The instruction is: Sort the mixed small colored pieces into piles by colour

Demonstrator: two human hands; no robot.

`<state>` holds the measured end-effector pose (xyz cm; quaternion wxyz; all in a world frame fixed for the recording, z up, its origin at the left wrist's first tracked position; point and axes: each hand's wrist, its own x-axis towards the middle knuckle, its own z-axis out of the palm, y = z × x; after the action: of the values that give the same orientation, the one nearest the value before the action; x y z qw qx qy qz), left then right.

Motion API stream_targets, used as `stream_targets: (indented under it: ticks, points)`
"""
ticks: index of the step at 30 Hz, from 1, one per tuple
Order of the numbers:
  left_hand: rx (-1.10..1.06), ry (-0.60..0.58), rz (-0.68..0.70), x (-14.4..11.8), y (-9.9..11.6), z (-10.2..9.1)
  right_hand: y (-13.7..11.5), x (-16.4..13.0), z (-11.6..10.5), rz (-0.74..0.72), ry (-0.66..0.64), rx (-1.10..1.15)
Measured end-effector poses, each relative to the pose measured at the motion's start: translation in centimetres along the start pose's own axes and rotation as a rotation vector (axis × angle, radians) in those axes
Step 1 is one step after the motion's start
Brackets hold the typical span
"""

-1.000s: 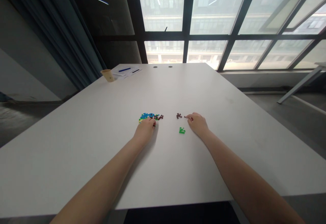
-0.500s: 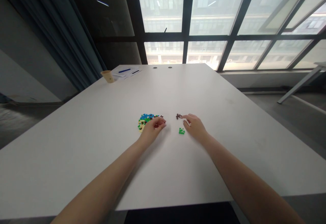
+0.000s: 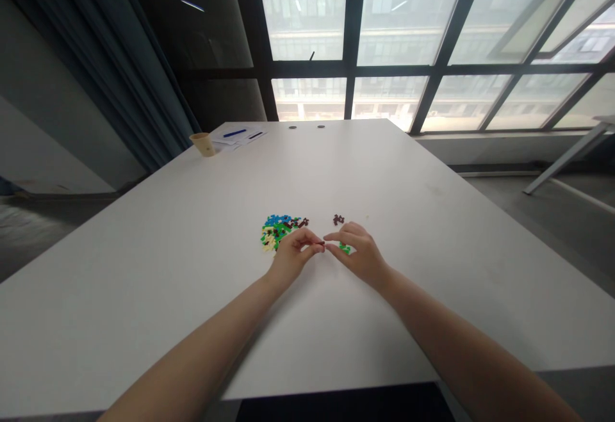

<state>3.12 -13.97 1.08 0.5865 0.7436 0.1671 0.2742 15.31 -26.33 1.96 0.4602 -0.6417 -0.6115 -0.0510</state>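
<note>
My left hand [image 3: 294,252] pinches a small dark brown toy brick [image 3: 320,243] between thumb and fingertips, just above the table. From the right, my right hand [image 3: 360,251] meets it; its thumb and index finger are slightly apart at the brick's end, and I cannot tell whether they touch it. Beside and behind my left hand lies a mixed pile of small bricks [image 3: 276,230] in blue, green, pale yellow and dark brown. A few dark brown bricks [image 3: 338,219] sit apart beyond my right hand. Green bricks [image 3: 344,250] lie partly hidden behind its fingers.
A white table [image 3: 307,319] stretches toward the windows. At its far left stand a tan paper cup [image 3: 204,145] and papers [image 3: 235,137] with a blue pen [image 3: 235,133] on them. A tiny pale speck [image 3: 368,217] lies to the right of the brown bricks.
My left hand has moved right from the pile's edge, a brown brick now showing in its fingers. My right hand has left the brown bricks and come left and nearer, meeting the left.
</note>
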Motion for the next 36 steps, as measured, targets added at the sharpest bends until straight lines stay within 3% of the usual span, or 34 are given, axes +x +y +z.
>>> stream_targets:
  ticks: [9,14,17,20,22,25,29,36]
  points:
    - [-0.005,-0.01,0.039,0.0,0.2,-0.1,-0.6,0.1,-0.2,0.029,0.036,0.019]
    - [0.189,0.006,-0.002,0.4,0.0,-0.5,-0.1,0.0,-0.1,0.051,-0.036,-0.014]
    - [0.438,-0.103,0.057,0.9,0.1,-1.6,0.7,-0.2,0.0,0.093,-0.122,-0.054]
    - [0.643,-0.321,0.083,1.2,0.2,-3.2,1.5,-0.4,0.1,0.126,-0.181,-0.075]
    - [0.694,-0.471,0.036,1.3,0.0,-4.0,1.8,-0.4,0.2,0.13,-0.188,-0.085]
    - [0.724,-0.566,-0.01,1.3,-0.5,-4.4,1.9,-0.4,0.1,0.115,-0.191,-0.092]
    - [0.745,-0.554,0.059,1.1,-0.5,-3.8,2.0,-0.3,-0.3,0.121,-0.174,-0.095]
    - [0.598,-0.287,0.131,0.1,1.4,-1.2,1.2,0.4,-1.9,0.138,-0.155,-0.003]
